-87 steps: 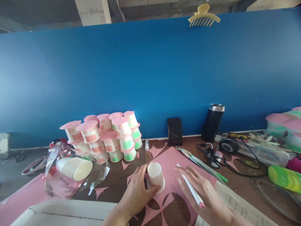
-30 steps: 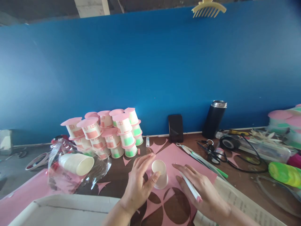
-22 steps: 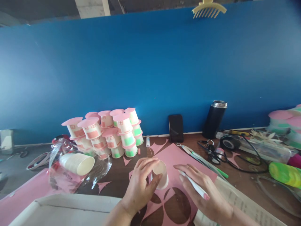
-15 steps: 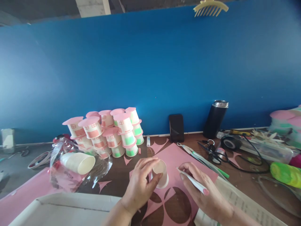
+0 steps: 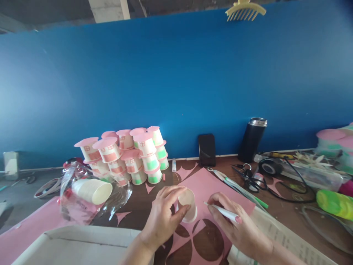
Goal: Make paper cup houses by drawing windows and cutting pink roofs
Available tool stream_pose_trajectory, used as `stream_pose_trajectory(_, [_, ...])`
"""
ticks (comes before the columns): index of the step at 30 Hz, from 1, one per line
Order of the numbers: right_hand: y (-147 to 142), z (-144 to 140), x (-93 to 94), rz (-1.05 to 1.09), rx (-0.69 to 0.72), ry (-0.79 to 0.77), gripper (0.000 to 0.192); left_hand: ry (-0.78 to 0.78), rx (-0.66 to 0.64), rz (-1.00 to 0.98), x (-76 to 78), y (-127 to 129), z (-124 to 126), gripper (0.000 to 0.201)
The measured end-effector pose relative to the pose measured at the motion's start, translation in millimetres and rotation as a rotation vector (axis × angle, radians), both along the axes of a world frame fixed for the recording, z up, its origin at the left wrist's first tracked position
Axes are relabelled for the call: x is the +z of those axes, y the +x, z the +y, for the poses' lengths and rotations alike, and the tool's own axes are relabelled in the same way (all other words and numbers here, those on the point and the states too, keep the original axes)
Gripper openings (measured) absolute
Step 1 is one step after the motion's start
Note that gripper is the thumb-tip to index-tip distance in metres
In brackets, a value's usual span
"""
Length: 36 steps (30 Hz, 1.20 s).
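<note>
My left hand (image 5: 164, 215) is closed around a plain white paper cup (image 5: 187, 209), thumb on the near side and fingers behind. The cup rests on a pink paper sheet (image 5: 205, 184) with round holes cut out of it. In my right hand (image 5: 234, 221) is a white marker (image 5: 226, 213) with a pink end, gripped like a pen. Its tip points left toward the cup, with a gap between them. At the left back stand stacked paper cups (image 5: 134, 162) with pink lids and drawn windows, some with green patches.
A plastic bag of nested cups (image 5: 95, 191) lies left, behind a white box (image 5: 82, 243). Behind my hands stand a phone (image 5: 206, 150) and a black bottle (image 5: 252, 140) against a blue partition (image 5: 179, 81). Cables (image 5: 298, 200) and a yellow-green bottle (image 5: 335, 204) lie right.
My right hand and the marker have shifted slightly left, nearer the cup. The left hand stays on the cup, which has barely moved.
</note>
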State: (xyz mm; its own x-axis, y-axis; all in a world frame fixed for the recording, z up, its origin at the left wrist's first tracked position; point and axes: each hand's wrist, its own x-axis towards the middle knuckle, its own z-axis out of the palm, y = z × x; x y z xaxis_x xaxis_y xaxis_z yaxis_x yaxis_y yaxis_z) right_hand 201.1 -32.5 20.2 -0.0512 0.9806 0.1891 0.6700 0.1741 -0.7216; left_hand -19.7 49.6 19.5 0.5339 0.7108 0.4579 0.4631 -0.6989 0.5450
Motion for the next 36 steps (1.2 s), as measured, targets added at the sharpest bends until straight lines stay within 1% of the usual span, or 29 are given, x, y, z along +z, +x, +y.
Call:
stream_pose_trajectory(8, [-6.1, -4.7, 11.0, 0.116, 0.069, -0.056, 0.011, 0.001, -0.005, -0.024, -0.3, 1.6, -0.2, 0.037])
stream_pose_trajectory(12, [-9.7, -7.4, 13.4, 0.131, 0.112, -0.076, 0.008, -0.008, 0.001, -0.042, -1.6, 3.0, -1.5, 0.034])
stream_pose_trajectory(20, [-18.2, -8.9, 7.4, 0.058, 0.083, -0.083, 0.016, -0.025, 0.012, -0.055, -3.3, 4.1, 0.4, 0.034])
stream_pose_trajectory(24, [-23.5, -8.5, 6.6, 0.07, 0.081, -0.113, 0.016, -0.026, 0.007, -0.063, -5.1, 3.8, 0.8, 0.035])
stream_pose_trajectory(29, [-29.5, -8.0, 5.8, 0.097, 0.062, -0.072, 0.022, -0.023, 0.012, -0.059, -5.4, 3.5, -0.1, 0.035])
stream_pose_trajectory(36, [-29.6, -7.5, -7.6, 0.065, 0.077, -0.033, 0.016, -0.009, -0.017, -0.066, -3.6, 3.1, -0.3, 0.034])
